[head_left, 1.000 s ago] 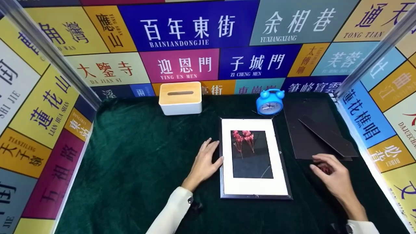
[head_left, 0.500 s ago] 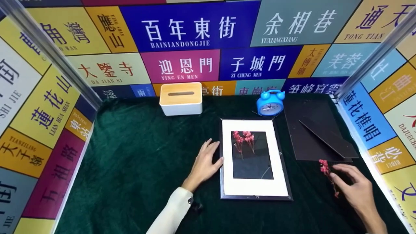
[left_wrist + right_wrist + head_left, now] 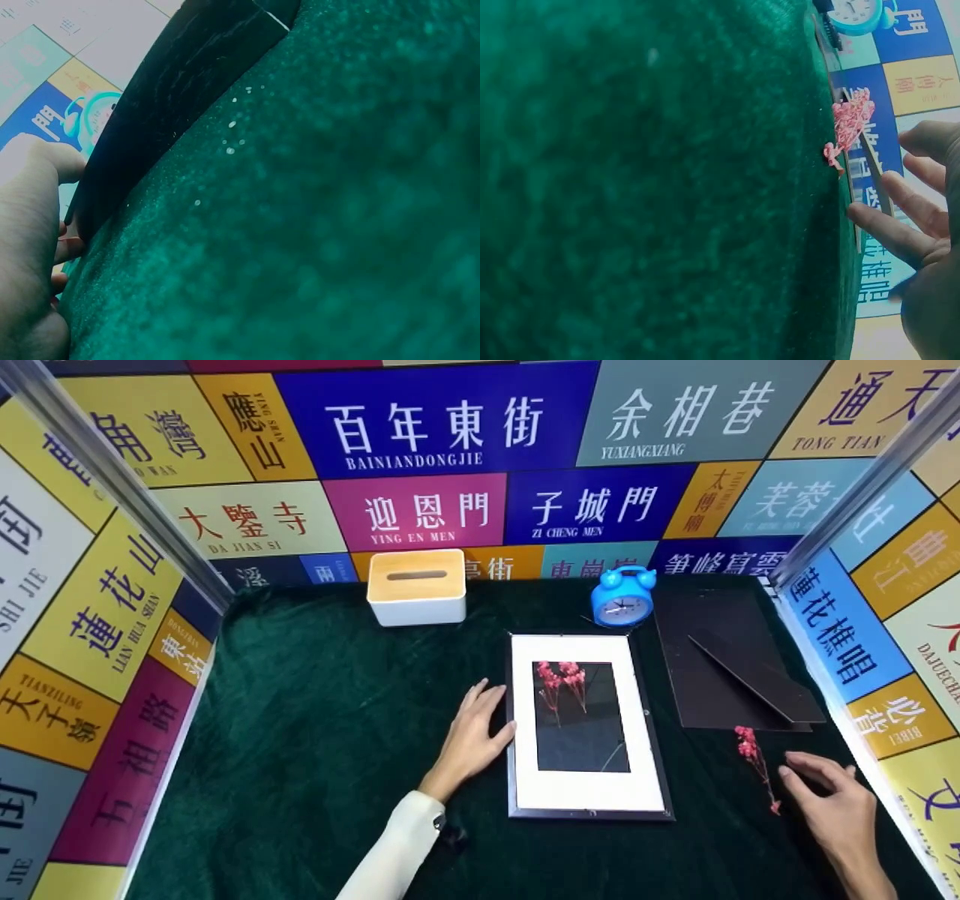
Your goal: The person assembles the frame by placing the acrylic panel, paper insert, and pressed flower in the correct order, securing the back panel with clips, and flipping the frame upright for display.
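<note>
A picture frame (image 3: 591, 795) with a white mat lies on the green cloth in the head view. Pink dried flowers (image 3: 562, 679) show in its dark window. My left hand (image 3: 471, 735) rests at the frame's left edge. The left wrist view shows the thumb (image 3: 66, 161) against the dark side of the frame (image 3: 161, 97). A loose sprig of pink dried flowers (image 3: 748, 744) lies on the cloth to the right of the frame. Just right of its stem is my right hand (image 3: 836, 802), fingers apart and holding nothing. In the right wrist view the pink blossoms (image 3: 853, 118) appear beyond the fingertips.
Dark backing boards (image 3: 709, 682) lie on the right, one tilted across the other. A blue alarm clock (image 3: 622, 598) stands behind the frame. Farther left is a white tissue box (image 3: 417, 611) with a wooden lid. Printed panels (image 3: 450, 427) wall in the table.
My right hand has let go of the sprig and drawn back to the right, leaving it uncovered on the cloth. The left hand stays at the frame.
</note>
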`<state>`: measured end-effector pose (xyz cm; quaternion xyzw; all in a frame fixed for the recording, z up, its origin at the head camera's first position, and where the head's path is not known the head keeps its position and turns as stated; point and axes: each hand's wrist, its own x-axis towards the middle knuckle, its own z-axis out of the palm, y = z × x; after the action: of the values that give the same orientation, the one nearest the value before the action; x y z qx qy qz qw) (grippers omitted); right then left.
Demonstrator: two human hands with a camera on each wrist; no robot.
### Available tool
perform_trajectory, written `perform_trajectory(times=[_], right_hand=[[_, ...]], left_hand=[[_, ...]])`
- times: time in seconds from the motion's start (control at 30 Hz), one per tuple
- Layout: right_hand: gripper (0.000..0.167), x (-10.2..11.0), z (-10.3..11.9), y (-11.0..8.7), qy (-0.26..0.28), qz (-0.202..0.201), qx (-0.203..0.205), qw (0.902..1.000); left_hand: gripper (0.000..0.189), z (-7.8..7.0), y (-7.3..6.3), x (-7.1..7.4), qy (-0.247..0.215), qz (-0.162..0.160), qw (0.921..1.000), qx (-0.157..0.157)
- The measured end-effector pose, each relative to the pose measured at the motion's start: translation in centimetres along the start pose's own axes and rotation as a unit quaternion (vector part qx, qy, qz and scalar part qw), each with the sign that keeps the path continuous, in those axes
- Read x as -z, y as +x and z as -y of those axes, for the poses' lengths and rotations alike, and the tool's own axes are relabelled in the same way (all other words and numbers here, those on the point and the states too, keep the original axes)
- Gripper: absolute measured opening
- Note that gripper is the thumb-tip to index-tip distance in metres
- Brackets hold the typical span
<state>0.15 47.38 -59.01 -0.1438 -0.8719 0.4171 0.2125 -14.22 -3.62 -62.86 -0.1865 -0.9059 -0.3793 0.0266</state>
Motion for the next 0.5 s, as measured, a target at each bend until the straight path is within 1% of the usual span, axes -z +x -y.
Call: perform_trajectory(times=[0.1,0.27,0.37,0.5], right_hand=[[0.029,-0.2,-0.4,-0.1,-0.020,0.012,0.018,0.9996],[0.032,-0.9,-0.8,-0.3,-0.081,0.043,0.053,0.9944],[0.033,-1.1,-1.1,-0.4,-0.094,0.052,0.072,0.9917],[0.032,-1.1,-1.5,-0.4,-0.108,0.058,0.079,0.9893]], left_hand=[[0.066,0.0,0.0,0.0,-0.002,0.000,1.0000,0.002],[0.066,0.1,0.0,0.0,0.000,0.002,1.0000,0.005],[0.066,0.1,0.0,0.0,-0.001,0.003,1.0000,0.005],[0.066,0.1,-0.1,0.0,-0.004,0.003,1.0000,0.006]])
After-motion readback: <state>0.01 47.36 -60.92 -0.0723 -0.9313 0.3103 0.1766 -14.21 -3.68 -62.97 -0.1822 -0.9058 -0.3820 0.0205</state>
